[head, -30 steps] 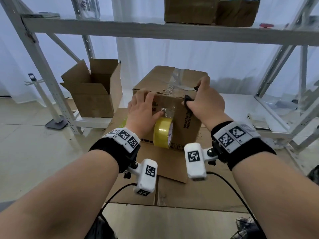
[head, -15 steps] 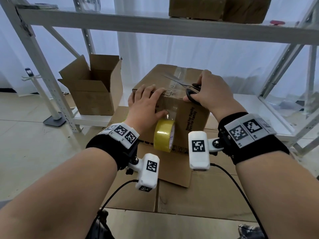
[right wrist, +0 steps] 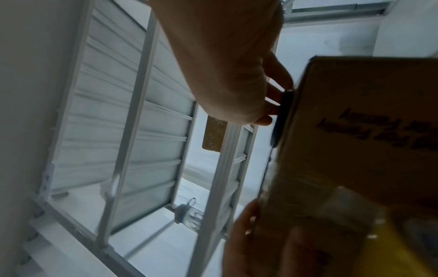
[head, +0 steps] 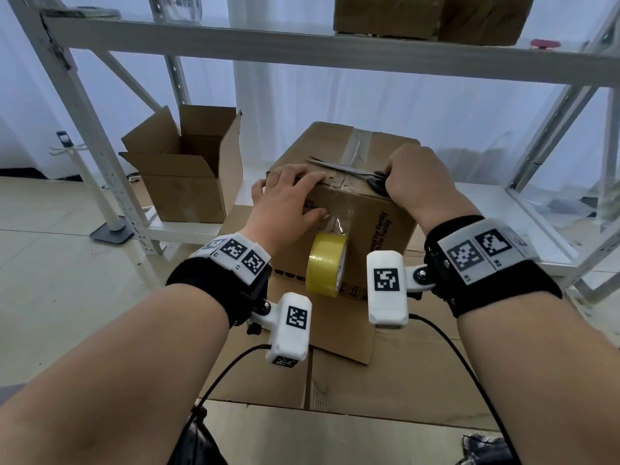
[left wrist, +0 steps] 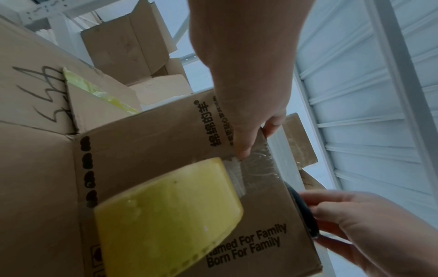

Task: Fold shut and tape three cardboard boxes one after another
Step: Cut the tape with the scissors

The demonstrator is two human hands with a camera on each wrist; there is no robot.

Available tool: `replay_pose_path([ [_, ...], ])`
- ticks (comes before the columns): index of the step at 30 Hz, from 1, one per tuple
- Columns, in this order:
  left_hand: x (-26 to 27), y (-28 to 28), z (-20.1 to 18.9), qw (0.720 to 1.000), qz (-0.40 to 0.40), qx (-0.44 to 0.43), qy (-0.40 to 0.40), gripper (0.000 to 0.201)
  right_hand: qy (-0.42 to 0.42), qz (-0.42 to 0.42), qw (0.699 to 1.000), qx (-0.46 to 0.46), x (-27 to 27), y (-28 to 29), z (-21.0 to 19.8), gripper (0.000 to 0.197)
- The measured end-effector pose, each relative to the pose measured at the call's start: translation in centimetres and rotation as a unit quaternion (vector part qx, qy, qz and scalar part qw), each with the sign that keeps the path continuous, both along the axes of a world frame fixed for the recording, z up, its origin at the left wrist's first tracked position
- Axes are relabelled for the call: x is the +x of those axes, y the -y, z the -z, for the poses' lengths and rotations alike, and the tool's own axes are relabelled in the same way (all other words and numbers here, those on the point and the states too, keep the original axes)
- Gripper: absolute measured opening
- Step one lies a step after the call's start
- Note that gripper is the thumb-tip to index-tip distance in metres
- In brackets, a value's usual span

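A closed cardboard box point(head: 375, 213) stands in front of me with clear tape along its top seam. My left hand point(head: 295, 189) lies flat over the near top edge, its thumb pressing the tape strip on the front face. A yellow tape roll point(head: 327, 263) hangs from that strip against the front; the left wrist view shows the roll point(left wrist: 166, 215) close up. My right hand point(head: 409, 186) grips the black handles of the scissors point(head: 349, 169), whose blades lie on the box top and point left. In the right wrist view only the scissor handle point(right wrist: 283, 116) shows beside the box point(right wrist: 367, 150).
An open cardboard box point(head: 188, 176) stands at the left on the low shelf. A white shelf beam point(head: 302, 45) crosses overhead and carries two more boxes point(head: 419, 15). Flattened cardboard point(head: 385, 374) covers the floor beneath the box. Rack posts rise at both sides.
My left hand slid from the front face up over the top edge. The right hand brought the scissors onto the box top, blades now reaching left across the taped seam.
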State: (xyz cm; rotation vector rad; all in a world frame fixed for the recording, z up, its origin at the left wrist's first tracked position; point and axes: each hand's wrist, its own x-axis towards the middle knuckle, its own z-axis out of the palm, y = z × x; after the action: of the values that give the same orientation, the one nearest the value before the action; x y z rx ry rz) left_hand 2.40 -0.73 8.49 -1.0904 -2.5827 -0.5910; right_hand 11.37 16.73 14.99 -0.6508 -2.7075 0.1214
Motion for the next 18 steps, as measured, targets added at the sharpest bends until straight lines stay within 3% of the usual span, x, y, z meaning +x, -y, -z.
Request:
replay_pose_path([
  [2, -0.2, 0.4, 0.2, 1.0, -0.011, 0.014, 0.018, 0.063, -0.117, -0.011, 0.99, 0.077, 0.5, 0.7, 1.0, 0.023],
  [4, -0.1, 0.8, 0.5, 0.998, -0.034, 0.036, 0.035, 0.069, -0.203, -0.132, 0.964, 0.11, 0.9, 2.1, 2.7, 0.025],
  [6, -0.2, 1.4, 0.7, 0.99, -0.063, 0.11, 0.067, 0.073, -0.174, -0.223, 0.949, 0.141, 1.0, 3.1, 4.9, 0.032],
  [9, -0.9, 2.6, 1.4, 0.954, -0.104, 0.236, 0.152, 0.052, -0.064, -0.174, 0.97, 0.157, 0.7, 3.0, 6.9, 0.06],
  [11, -0.6, 2.8, 1.6, 0.939, -0.08, 0.205, 0.263, 0.044, -0.016, -0.131, 0.978, 0.159, 0.6, 2.7, 7.0, 0.07],
  [13, 0.4, 2.5, 1.6, 0.914, -0.032, 0.157, 0.374, 0.049, -0.01, -0.123, 0.98, 0.157, 0.3, 2.8, 6.8, 0.072],
  [18, 2.2, 0.9, 1.0, 0.855, 0.003, 0.162, 0.493, 0.032, -0.007, -0.089, 0.982, 0.167, -0.4, 3.3, 6.6, 0.069],
])
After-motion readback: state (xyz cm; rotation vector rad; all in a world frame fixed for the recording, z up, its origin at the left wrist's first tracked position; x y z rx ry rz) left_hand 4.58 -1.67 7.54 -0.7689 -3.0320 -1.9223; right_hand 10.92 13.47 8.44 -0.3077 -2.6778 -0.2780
